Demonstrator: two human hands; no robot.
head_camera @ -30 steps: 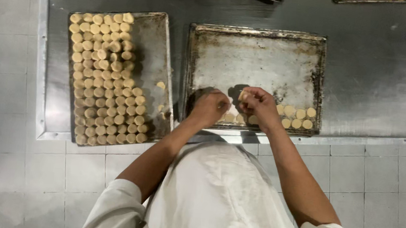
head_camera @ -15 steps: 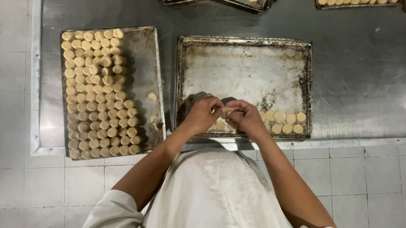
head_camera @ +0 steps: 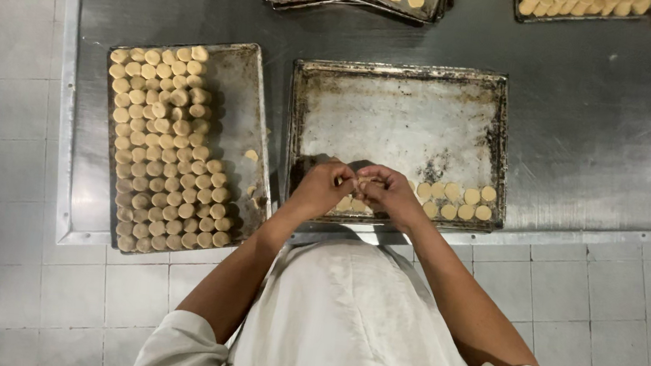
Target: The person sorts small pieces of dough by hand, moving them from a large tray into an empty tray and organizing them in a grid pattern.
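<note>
On a steel worktop (head_camera: 584, 136), left hand (head_camera: 325, 188) and right hand (head_camera: 385, 190) meet at frame centre over a baking tray (head_camera: 396, 110), fingers pinched on a dough piece (head_camera: 367, 185), largely hidden between them.

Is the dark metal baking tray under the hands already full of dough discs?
No. The dark metal baking tray is mostly bare; pale round dough discs fill only its near right corner beside both hands.

no packages, no labels, no signs, no screens in view
</note>
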